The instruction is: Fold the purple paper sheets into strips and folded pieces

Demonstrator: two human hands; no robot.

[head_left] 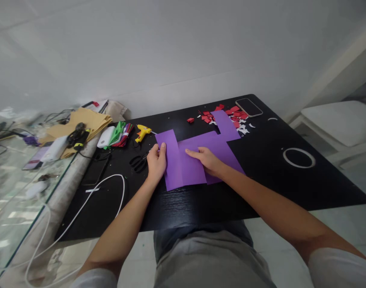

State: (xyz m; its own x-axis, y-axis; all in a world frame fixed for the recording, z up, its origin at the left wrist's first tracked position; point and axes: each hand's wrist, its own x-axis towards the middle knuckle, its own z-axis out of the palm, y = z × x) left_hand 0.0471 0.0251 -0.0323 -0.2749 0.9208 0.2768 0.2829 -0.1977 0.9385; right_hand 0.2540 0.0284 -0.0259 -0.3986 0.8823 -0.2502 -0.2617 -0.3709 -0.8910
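Both my hands hold a purple sheet of paper (187, 170) with a vertical crease left of its middle. My left hand (157, 161) grips the left edge, thumb on top and fingers underneath. My right hand (208, 161) pinches the right part, its thumb lying across the front and its other fingers mostly hidden. Under and behind it, another purple sheet (228, 158) rests on the black table (276, 180). Farther back, a purple strip (226, 124) lies partly over red and white paper scraps. Black-handled scissors (138, 163) sit just left of my left hand.
Beyond the scissors is a yellow glue gun (143, 133). Red scraps (207, 118) and a phone (249, 107) lie at the back right, a white ring (299, 158) at the right. A white cable (123, 192) loops over the left side, beside a cluttered glass table (17, 204).
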